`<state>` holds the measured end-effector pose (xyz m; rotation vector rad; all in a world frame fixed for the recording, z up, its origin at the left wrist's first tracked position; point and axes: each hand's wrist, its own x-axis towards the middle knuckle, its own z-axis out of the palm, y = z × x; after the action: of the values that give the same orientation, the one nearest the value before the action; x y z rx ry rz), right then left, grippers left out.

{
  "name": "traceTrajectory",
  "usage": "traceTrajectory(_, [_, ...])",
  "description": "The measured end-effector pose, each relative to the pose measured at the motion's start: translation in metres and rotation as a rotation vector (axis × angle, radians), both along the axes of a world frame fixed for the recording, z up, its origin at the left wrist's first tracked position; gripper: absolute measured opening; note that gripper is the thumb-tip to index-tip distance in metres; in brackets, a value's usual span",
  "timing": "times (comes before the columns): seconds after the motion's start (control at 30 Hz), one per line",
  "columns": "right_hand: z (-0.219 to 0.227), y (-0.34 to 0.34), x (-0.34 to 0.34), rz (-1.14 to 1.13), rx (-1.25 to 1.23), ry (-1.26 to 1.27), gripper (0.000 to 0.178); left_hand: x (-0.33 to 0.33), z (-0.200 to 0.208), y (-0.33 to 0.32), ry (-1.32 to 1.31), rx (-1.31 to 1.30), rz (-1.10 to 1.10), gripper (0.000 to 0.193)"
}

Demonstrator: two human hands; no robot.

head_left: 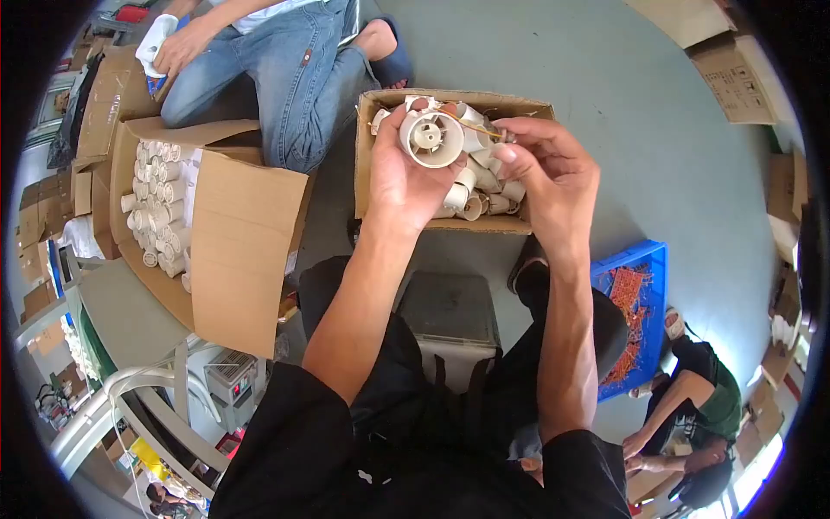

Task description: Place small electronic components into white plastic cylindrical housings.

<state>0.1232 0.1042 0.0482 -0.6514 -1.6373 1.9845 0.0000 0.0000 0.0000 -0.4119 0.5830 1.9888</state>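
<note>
My left hand (pixel 399 180) is wrapped round a white plastic cylindrical housing (pixel 432 140), its open round end facing up and a ribbed hub showing inside. Thin red and yellow wires (pixel 474 124) run from the housing across to my right hand (pixel 553 173). There the thumb and forefinger pinch a small dark metal part (pixel 507 137) at the wires' end; its exact kind is too small to make out. Both hands are above a cardboard box (pixel 367 173) filled with similar white plastic housings (pixel 474 204).
At the left stands a larger cardboard box (pixel 246 251) of white cylinders (pixel 160 203). A blue crate (pixel 655 285) with red-orange parts is at right. One person in jeans (pixel 277 73) sits at the far left holding something white and blue; another person (pixel 705 406) bends over at lower right.
</note>
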Motion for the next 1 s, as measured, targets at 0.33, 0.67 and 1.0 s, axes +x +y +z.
traceTrajectory(0.33, [-0.005,0.001,-0.002,0.057,-0.004,0.049,0.02,-0.002,0.001,-0.002,0.013,-0.018,0.093,0.019])
traceTrajectory(0.67, [0.003,-0.002,-0.006,-0.052,0.108,-0.07,0.019,-0.004,0.01,-0.001,-0.019,0.06,0.183,0.031])
traceTrajectory(1.0, [-0.003,-0.016,-0.011,-0.029,0.474,-0.282,0.022,0.012,0.011,0.008,-0.022,0.159,0.025,0.036])
